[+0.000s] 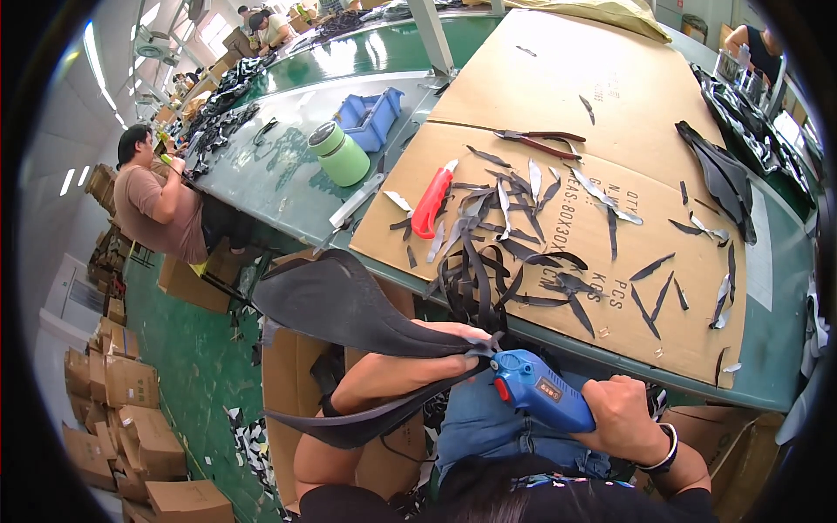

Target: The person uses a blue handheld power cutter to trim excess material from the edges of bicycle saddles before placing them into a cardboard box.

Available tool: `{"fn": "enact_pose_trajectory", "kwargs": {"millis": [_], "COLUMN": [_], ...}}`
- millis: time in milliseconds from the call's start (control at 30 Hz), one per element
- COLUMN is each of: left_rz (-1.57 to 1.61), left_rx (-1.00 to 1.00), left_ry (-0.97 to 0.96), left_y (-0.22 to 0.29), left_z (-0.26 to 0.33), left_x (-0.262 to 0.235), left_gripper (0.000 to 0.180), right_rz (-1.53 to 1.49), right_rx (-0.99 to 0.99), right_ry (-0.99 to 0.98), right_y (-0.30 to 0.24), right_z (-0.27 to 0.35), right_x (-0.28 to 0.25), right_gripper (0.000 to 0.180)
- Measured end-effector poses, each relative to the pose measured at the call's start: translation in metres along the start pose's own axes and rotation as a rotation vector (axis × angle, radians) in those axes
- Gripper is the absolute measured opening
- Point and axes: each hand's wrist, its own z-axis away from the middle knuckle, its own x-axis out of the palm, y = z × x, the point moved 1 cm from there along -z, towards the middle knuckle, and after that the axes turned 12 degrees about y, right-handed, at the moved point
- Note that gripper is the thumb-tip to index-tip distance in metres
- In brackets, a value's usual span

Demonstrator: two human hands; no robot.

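My left hand point(417, 370) is closed on a folded black foam-like piece point(336, 305), pinching it near its narrow end. One curved panel of it spreads above the hand, another below. My right hand point(621, 420) wraps round the rear grip of a blue handheld electric cutter point(542, 390) with a red button. The cutter's front end meets the narrow end of the black piece, just off the table's edge above my lap. Its blade is too small to make out. Black offcut strips point(475, 275) hang in loops over the table edge beside it.
Flat cardboard point(523, 96) covers part of the green table, bearing scraps, a red-handled knife point(433, 200), pliers point(545, 141) and another black piece point(719, 179). Left of it stand a green jar point(338, 157) and a blue bin point(370, 120). A person point(157, 200) sits further left.
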Motion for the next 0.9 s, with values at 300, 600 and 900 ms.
{"fn": "enact_pose_trajectory", "kwargs": {"millis": [300,600,900], "left_rz": [-0.155,0.212,0.701], "left_rx": [0.235,0.417,0.5], "left_ry": [-0.039,0.424,0.969], "left_y": [-0.009,0.022,0.003], "left_z": [-0.018,0.001,0.0], "left_x": [0.019,0.01,0.04], "left_gripper": [0.038,0.039,0.04], "right_rz": [-0.072,-0.043,-0.084], "right_rx": [-0.008,0.053,0.099], "right_ry": [0.023,0.117,0.098], "right_y": [-0.011,-0.004,-0.01], "right_z": [-0.005,-0.002,-0.006], "right_x": [0.001,0.02,0.018], "right_gripper": [0.038,0.048,0.044]}}
